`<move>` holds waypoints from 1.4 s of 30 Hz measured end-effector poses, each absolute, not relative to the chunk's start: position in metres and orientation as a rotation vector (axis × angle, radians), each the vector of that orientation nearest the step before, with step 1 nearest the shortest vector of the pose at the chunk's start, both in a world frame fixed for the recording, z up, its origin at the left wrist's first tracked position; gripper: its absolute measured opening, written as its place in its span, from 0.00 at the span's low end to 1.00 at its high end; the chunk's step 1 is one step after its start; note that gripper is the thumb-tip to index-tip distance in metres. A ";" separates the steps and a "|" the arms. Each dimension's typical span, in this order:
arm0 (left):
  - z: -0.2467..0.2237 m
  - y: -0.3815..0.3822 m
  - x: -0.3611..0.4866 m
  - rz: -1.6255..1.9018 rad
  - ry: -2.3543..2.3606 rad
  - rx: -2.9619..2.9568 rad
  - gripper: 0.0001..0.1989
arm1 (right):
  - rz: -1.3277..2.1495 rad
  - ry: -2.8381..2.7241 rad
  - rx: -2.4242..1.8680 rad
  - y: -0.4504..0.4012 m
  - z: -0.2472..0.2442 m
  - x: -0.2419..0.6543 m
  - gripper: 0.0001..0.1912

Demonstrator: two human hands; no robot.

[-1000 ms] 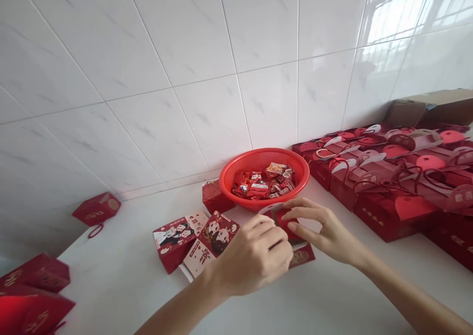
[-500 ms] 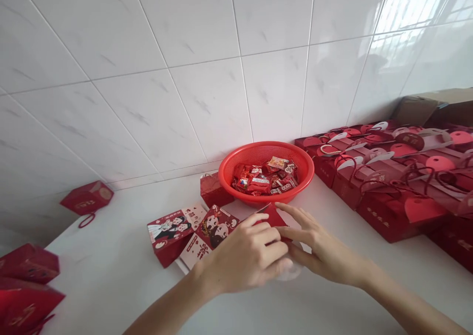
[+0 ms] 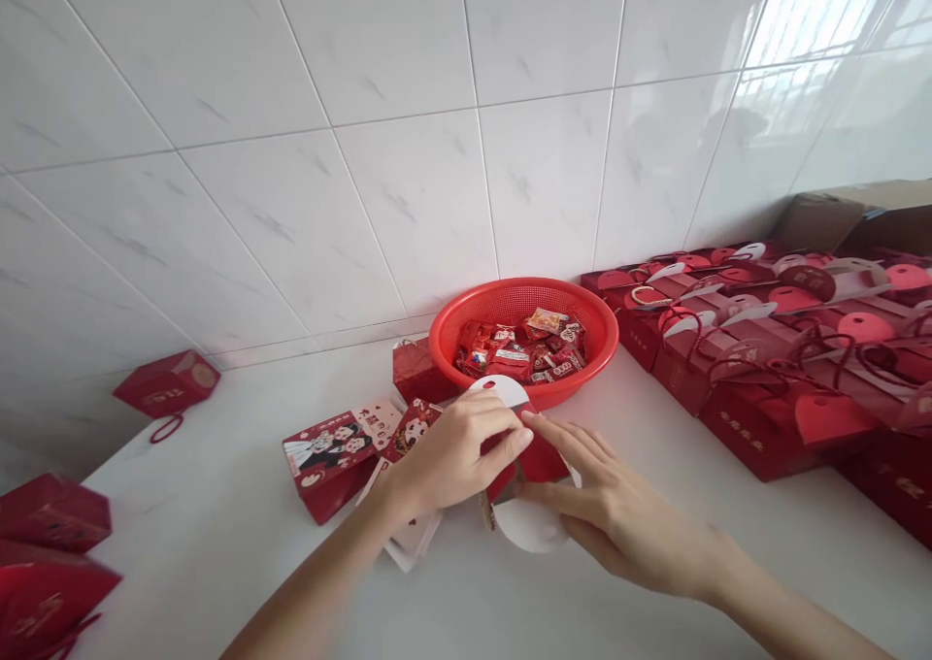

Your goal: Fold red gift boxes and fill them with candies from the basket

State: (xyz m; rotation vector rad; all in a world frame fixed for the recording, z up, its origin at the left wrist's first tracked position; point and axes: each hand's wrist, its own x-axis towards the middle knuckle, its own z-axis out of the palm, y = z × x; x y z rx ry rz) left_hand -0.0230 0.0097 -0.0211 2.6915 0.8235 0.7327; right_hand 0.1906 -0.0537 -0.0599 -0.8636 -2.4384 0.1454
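Observation:
A red box [image 3: 545,451] with white-backed rounded flaps stands in front of the basket, its flaps apart. My left hand [image 3: 466,446] is at its left side, thumb and fingers closed on the box's edge; the fingers partly hide it. My right hand [image 3: 604,495] grips the right side, with fingers along the upper edge and the thumb lower down. Just behind is a red plastic basket [image 3: 449,349] holding small wrapped sweets [image 3: 510,357]. Left of the box lie printed cards [image 3: 415,427], partly under my left hand, and a box with a cartoon couple [image 3: 327,454].
Rows of red boxes with cord handles [image 3: 764,432] fill the right side. A cardboard box [image 3: 822,221] stands behind them. More red boxes [image 3: 171,383] sit at the left, and another [image 3: 415,369] beside the basket. The tiled wall [image 3: 400,204] rises behind.
The box between my hands has opened out, its white flaps now showing at top and bottom. My left hand has moved left and up, and the printed cards beneath it have shifted.

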 end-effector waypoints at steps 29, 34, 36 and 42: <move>0.003 0.002 -0.067 -0.154 1.132 2.482 0.45 | 1.021 -1.832 -1.210 -0.049 -0.078 0.193 0.21; 0.003 0.006 -0.057 -0.006 1.246 2.553 0.38 | 0.608 -1.886 -1.387 -0.038 -0.078 0.201 0.19; 0.006 0.006 -0.060 0.069 1.158 2.585 0.35 | 0.431 -1.862 -1.351 -0.035 -0.076 0.205 0.16; 0.027 0.033 -0.070 0.400 1.093 2.531 0.16 | 0.147 -1.757 -1.075 -0.014 -0.050 0.211 0.07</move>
